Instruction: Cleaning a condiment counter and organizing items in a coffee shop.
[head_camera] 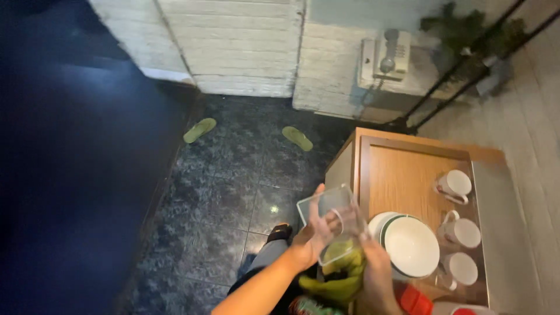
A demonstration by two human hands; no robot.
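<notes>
I am seeing a dark tiled floor (233, 169) lying open to the left, with two green slippers (199, 129) well apart on it. A wooden cabinet (402, 175) is standing at the right, its left edge just beside the hands. On it, a stack of white plates (411, 245) is sitting near three white cups (455, 185). The left hand (315, 230) is gripping a clear plastic container (332, 219), fingers clamped on its side, over the cabinet's edge. The right hand (373, 265) is pressing on a green cloth (341, 274), fingers together.
</notes>
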